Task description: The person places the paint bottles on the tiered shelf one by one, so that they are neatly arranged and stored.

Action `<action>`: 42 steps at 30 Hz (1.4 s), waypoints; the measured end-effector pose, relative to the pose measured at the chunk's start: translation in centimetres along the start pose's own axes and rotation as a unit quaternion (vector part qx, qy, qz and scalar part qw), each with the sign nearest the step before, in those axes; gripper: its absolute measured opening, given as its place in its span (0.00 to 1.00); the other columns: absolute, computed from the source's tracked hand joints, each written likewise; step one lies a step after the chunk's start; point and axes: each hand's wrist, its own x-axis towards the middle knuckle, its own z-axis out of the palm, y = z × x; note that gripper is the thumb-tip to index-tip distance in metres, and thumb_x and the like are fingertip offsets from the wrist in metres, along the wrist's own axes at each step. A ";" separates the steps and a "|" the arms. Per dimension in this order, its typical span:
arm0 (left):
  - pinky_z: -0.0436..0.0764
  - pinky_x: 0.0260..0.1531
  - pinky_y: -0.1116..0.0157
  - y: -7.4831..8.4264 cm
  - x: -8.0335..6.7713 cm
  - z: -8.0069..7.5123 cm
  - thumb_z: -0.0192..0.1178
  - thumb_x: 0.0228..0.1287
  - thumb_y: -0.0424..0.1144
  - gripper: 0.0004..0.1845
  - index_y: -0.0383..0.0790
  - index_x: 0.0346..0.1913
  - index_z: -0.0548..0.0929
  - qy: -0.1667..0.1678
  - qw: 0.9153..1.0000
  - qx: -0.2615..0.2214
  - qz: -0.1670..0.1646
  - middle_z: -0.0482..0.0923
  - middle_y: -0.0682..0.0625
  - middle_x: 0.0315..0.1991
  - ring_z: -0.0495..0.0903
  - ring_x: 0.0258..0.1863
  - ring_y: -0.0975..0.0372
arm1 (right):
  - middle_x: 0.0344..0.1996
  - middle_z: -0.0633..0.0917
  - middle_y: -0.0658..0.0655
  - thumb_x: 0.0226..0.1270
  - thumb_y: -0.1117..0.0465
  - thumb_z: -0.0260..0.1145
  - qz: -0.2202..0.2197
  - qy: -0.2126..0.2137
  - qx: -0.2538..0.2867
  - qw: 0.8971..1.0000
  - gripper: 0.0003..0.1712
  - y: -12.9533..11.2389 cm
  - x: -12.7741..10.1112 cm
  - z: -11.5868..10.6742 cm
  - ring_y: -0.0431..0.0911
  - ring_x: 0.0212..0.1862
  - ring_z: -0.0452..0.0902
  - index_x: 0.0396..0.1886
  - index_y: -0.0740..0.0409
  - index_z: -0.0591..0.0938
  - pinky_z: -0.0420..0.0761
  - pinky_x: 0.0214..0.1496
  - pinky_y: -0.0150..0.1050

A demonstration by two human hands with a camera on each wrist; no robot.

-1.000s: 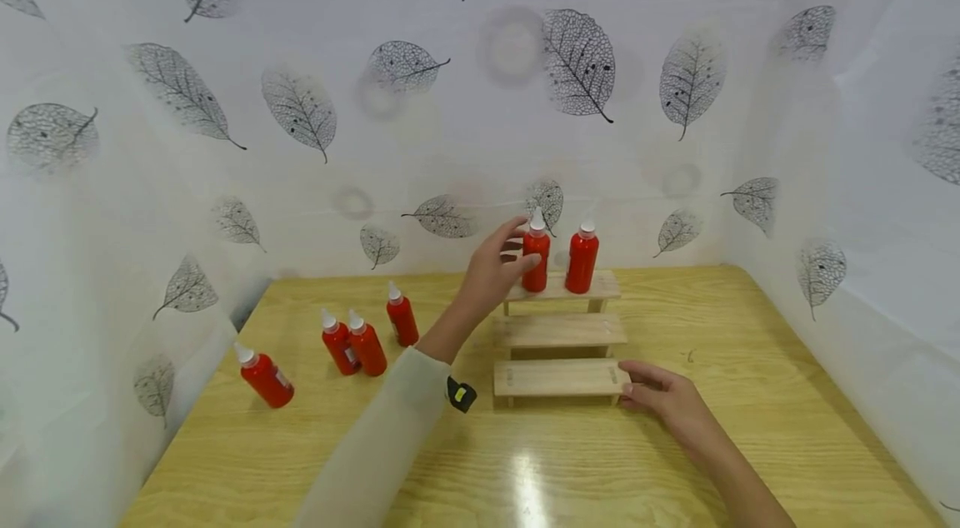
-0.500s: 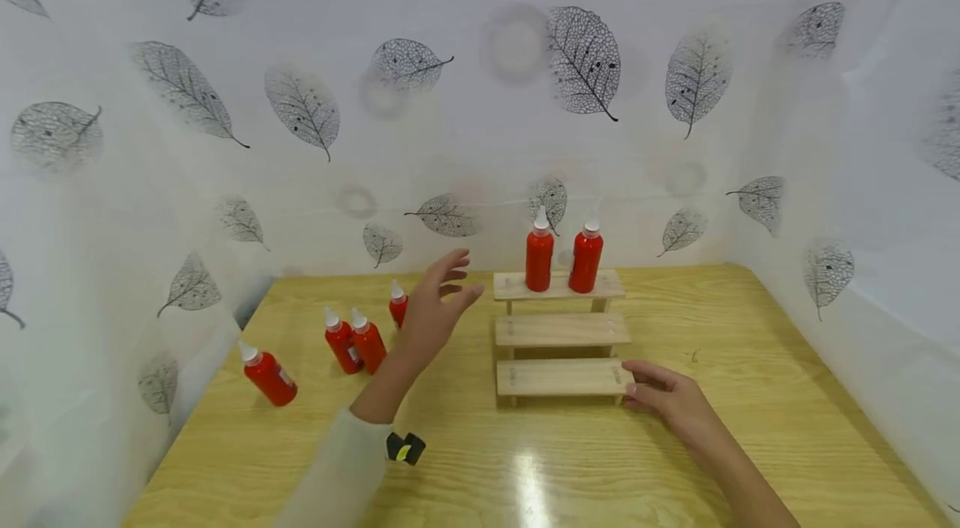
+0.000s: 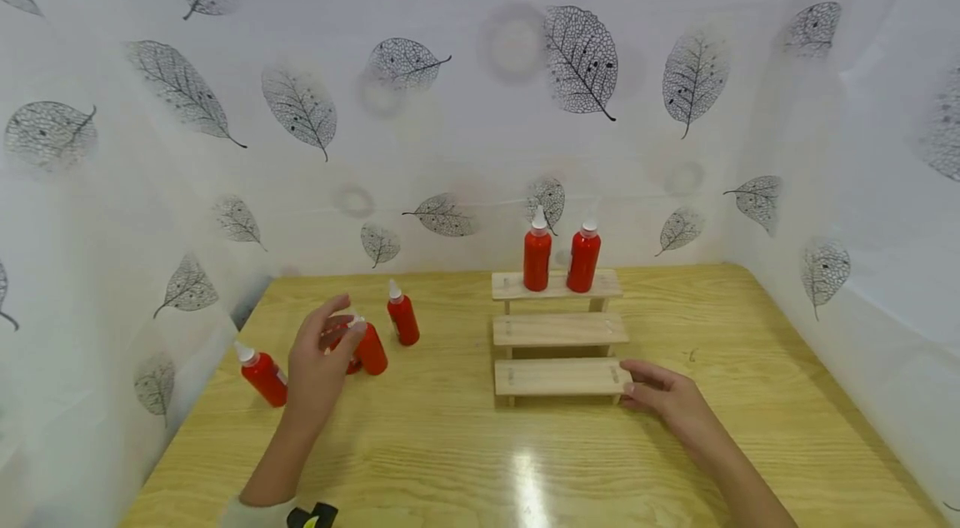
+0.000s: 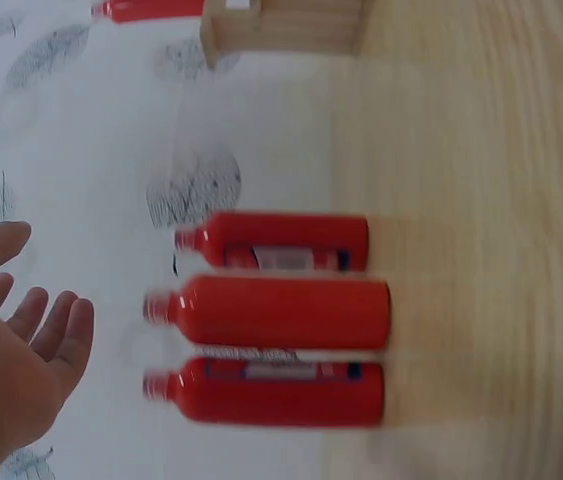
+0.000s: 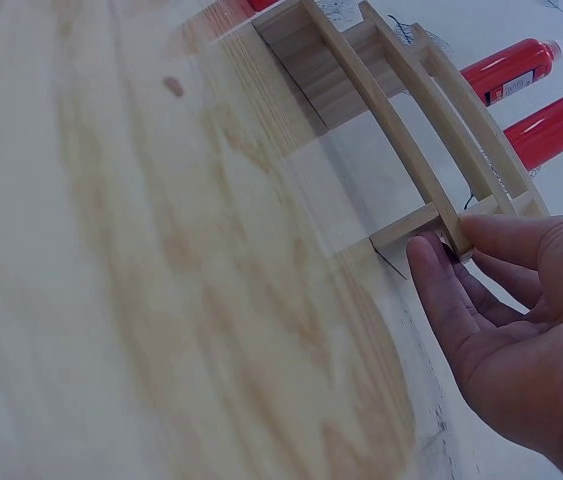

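My left hand (image 3: 317, 370) is beside a pair of red squeeze bottles with white nozzle tips. In the head view it partly covers the rear one, while the front bottle (image 3: 371, 351) shows more. The left wrist view shows the fingers (image 4: 56, 325) loosely bent and apart from the bottles. My right hand (image 3: 671, 405) pinches the right end of the lowest tier of a three-tier wooden stand (image 3: 558, 378), thumb on one side and fingers on the other. Two upright red bottles, the left one (image 3: 536, 261) and the right one (image 3: 583, 261), stand on the top tier.
Another red bottle (image 3: 403, 318) stands behind the pair. One more bottle (image 3: 264, 378) is at the table's left edge. A white leaf-patterned sheet (image 3: 465, 136) rises behind and at both sides of the wooden table (image 3: 450, 461).
My left hand has left the bottle on the top tier and moved left and toward me, to the pair of bottles. The right hand keeps its pinch on the stand.
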 end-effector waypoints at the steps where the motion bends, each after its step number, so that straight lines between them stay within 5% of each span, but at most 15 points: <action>1: 0.75 0.55 0.81 -0.2 -0.1 -0.5 0.63 0.71 0.40 0.25 0.47 0.69 0.74 0.012 1.000 0.002 -0.006 0.75 0.50 0.63 0.77 0.55 0.63 | 0.65 0.74 0.67 0.72 0.56 0.66 -0.004 -0.001 -0.003 1.000 0.37 0.0 0.0 0.0 0.49 0.52 0.84 0.74 0.66 0.66 0.84 0.56 0.37; 7: 0.73 0.50 0.85 -2.6 -0.3 -2.3 0.63 0.71 0.41 0.25 0.44 0.69 0.75 0.044 0.998 0.018 -0.045 0.74 0.49 0.63 0.75 0.53 0.68 | 0.64 0.75 0.67 0.71 0.56 0.67 -0.003 0.004 -0.005 1.000 0.36 0.0 0.0 -0.1 0.50 0.52 0.84 0.73 0.66 0.68 0.84 0.56 0.36; 19: 0.69 0.46 0.89 -6.7 0.6 -2.3 0.60 0.74 0.41 0.28 0.38 0.73 0.68 -0.017 0.995 0.028 -0.094 0.71 0.40 0.66 0.72 0.61 0.51 | 0.63 0.75 0.68 0.71 0.59 0.67 -0.007 0.006 0.012 1.000 0.36 0.0 -0.1 0.1 0.49 0.51 0.85 0.73 0.68 0.67 0.85 0.56 0.38; 27: 0.66 0.45 0.93 -7.0 0.9 -2.1 0.60 0.73 0.37 0.33 0.39 0.76 0.61 -0.050 0.989 0.012 -0.137 0.66 0.37 0.72 0.67 0.70 0.44 | 0.64 0.74 0.69 0.71 0.58 0.67 -0.003 0.003 0.014 1.000 0.36 -0.1 -0.1 0.1 0.49 0.52 0.84 0.73 0.67 0.67 0.84 0.56 0.38; 34: 0.69 0.43 0.92 -7.3 0.9 -2.1 0.62 0.72 0.37 0.33 0.40 0.75 0.62 -0.023 0.990 0.004 -0.136 0.70 0.36 0.69 0.71 0.67 0.45 | 0.61 0.76 0.67 0.71 0.59 0.67 -0.006 0.004 0.014 1.000 0.36 -0.1 -0.1 0.2 0.49 0.50 0.85 0.73 0.68 0.67 0.85 0.56 0.38; 37: 0.71 0.42 0.91 -7.2 0.8 -2.3 0.63 0.71 0.38 0.33 0.42 0.74 0.64 0.003 0.992 0.011 -0.129 0.72 0.37 0.67 0.73 0.64 0.48 | 0.60 0.76 0.66 0.71 0.59 0.67 -0.007 0.001 0.014 1.000 0.36 0.0 -0.1 0.2 0.49 0.50 0.84 0.73 0.68 0.67 0.85 0.56 0.38; 42: 0.72 0.44 0.89 -6.3 0.7 -3.1 0.65 0.70 0.40 0.32 0.46 0.73 0.66 0.035 0.993 0.025 -0.108 0.76 0.40 0.64 0.76 0.53 0.70 | 0.62 0.75 0.67 0.72 0.58 0.66 -0.008 -0.001 0.011 1.000 0.36 0.0 -0.1 0.1 0.49 0.51 0.84 0.73 0.67 0.67 0.84 0.56 0.37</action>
